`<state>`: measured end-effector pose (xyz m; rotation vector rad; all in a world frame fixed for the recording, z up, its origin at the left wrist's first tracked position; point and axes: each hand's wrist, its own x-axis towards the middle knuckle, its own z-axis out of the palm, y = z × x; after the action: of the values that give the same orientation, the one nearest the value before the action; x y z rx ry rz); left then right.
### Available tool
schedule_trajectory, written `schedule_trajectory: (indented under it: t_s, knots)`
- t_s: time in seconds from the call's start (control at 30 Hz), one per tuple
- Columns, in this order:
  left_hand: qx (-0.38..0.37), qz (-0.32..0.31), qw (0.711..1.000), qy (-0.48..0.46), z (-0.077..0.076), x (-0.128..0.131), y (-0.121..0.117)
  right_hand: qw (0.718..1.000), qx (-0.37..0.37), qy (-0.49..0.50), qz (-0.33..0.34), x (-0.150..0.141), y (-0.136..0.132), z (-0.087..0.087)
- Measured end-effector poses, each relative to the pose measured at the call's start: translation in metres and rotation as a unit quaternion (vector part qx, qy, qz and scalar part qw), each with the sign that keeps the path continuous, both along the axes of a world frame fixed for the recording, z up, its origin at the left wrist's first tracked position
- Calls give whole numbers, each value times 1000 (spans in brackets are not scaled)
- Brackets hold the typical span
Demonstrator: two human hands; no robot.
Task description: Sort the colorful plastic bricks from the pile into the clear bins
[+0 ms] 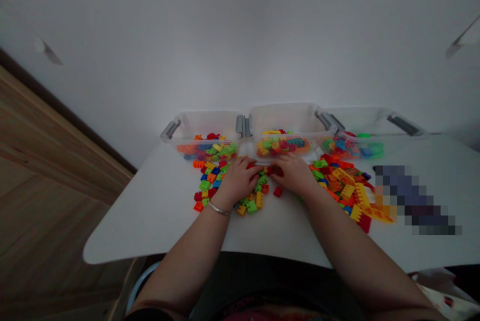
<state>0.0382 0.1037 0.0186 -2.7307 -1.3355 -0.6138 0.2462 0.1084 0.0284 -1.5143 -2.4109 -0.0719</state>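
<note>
Plastic tubs point(288, 121) behind | loose bricks point(337, 181) around | left hand point(238, 178), right hand point(294, 173) curled on bricks, grip unclear

A white table point(150, 221) with rounded corners carried three clear plastic bins point(288, 121) with grey handles, standing side by side along its far edge. Loose multicoloured plastic building bricks point(341, 186) lay scattered across the surface in front of the bins, and a pixelated, unidentifiable object point(412, 201) lay to their right.
</note>
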Motion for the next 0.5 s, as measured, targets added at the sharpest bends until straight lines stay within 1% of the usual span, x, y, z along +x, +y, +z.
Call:
schedule_trajectory:
  t_s: [0.13, 0.33, 0.5]
  knots:
    - [1, 0, 1000, 2, -1, 0, 0, 1000, 1, -10, 4, -3, -1, 1]
    - [0, 4, 1000, 8, -1, 0, 0, 999, 1, -28, -16, -3, -2, 3]
    - [-1, 5, 1000, 5, 0, 0, 0, 1000, -3, -18, -21, -2, -2, 3]
